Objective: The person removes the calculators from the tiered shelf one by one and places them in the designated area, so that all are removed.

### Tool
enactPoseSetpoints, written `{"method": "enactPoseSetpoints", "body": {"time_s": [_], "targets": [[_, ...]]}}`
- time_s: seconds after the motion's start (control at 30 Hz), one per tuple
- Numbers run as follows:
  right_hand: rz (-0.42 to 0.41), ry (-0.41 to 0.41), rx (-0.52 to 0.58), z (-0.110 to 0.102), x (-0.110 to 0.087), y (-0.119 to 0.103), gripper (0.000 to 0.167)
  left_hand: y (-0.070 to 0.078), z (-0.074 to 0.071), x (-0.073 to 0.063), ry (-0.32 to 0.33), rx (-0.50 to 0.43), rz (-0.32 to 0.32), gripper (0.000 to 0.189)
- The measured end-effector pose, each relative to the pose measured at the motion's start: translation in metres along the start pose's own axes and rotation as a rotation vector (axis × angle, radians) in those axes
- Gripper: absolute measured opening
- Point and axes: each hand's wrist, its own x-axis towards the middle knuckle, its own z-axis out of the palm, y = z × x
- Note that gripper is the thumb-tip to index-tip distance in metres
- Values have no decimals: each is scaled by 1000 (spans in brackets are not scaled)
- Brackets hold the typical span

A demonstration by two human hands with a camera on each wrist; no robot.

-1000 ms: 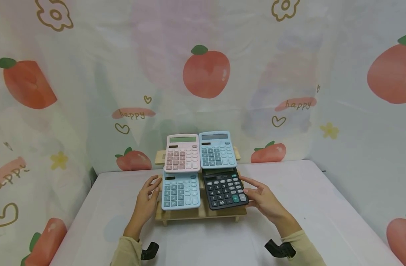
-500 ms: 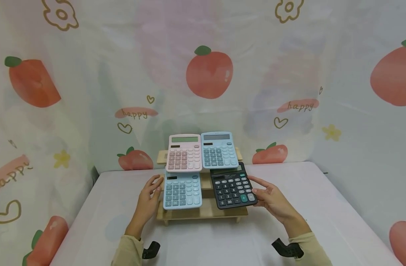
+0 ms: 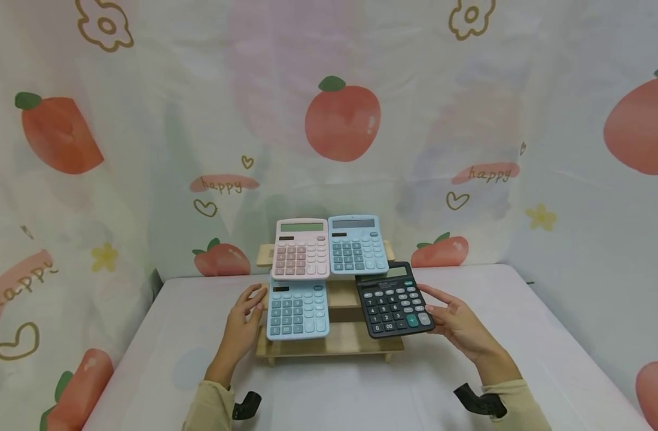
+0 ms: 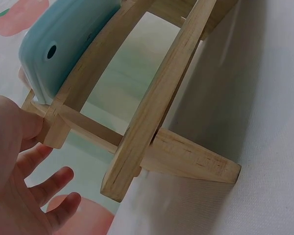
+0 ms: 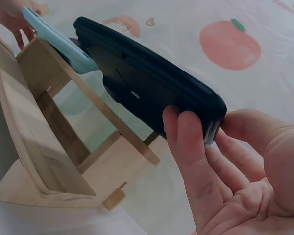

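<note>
My right hand [image 3: 463, 330] pinches a black calculator [image 3: 396, 302] by its right edge, fingers on its back and thumb at the side. The calculator is tilted, its lower right part reaching past the end of the wooden stand [image 3: 345, 342]. In the right wrist view its dark back [image 5: 147, 81] faces the camera, raised off the rail. My left hand [image 3: 241, 330] grips the left end of the stand by the rail [image 4: 54, 127], other fingers spread loosely. Close by, a light blue calculator [image 3: 298, 311] leans on the lower tier.
On the upper tier lean a pink calculator [image 3: 301, 248] and another light blue calculator [image 3: 358, 244], side by side. The stand is on a white-covered table [image 3: 329, 395]. A fruit-printed cloth [image 3: 286, 120] hangs behind and at both sides.
My right hand has drawn the black calculator to the right, away from the lower blue one, uncovering the stand between them. The left hand stays at the stand's left end. The view shifts slightly.
</note>
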Motion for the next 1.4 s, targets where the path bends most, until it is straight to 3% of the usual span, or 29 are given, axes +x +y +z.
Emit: {"method": "enactPoseSetpoints", "body": {"time_s": [0.57, 1.07, 1.27, 1.4], "targets": [[8, 29, 42, -30, -9, 0, 41, 1, 0, -1, -8, -8, -21, 41], [-17, 5, 89, -53, -19, 7, 44, 1, 0, 0, -20, -5, -30, 41], [27, 98, 38, -57, -21, 6, 48, 1, 0, 1, -22, -7, -26, 41], [58, 159, 7, -59, -22, 6, 57, -3, 0, 1, -4, 12, 18, 40]]}}
